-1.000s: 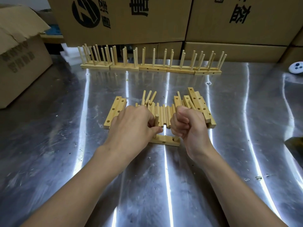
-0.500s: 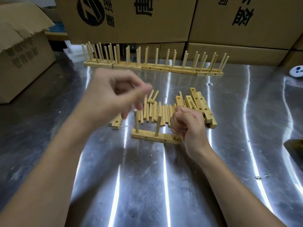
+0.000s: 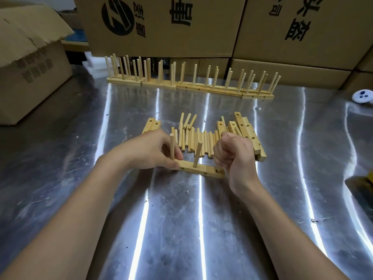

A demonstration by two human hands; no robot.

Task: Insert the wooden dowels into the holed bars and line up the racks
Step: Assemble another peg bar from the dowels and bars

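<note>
A holed bar (image 3: 201, 168) lies across the steel table in front of me. Two dowels stand in it: one at its left end (image 3: 172, 147), one near the middle (image 3: 197, 154), leaning slightly. My left hand (image 3: 149, 150) grips the bar's left end, thumb along the front and fingers behind the left dowel. My right hand (image 3: 234, 156) is curled into a fist over the bar's right end, beside an empty hole; nothing shows inside it. Loose dowels (image 3: 193, 140) lie just behind the bar. A row of finished racks (image 3: 191, 81) stands at the back.
Spare holed bars lie right (image 3: 248, 134) and left (image 3: 151, 125) of the dowel pile. Large cardboard boxes (image 3: 181, 27) wall off the back, another box (image 3: 30, 67) sits at the left. A white device (image 3: 362, 96) and a dark object (image 3: 363, 182) sit near the right edge.
My left hand rose off the bar, leaving a dowel standing at its left end, then came back down and took hold of that end. My right fist stayed by the right end.
</note>
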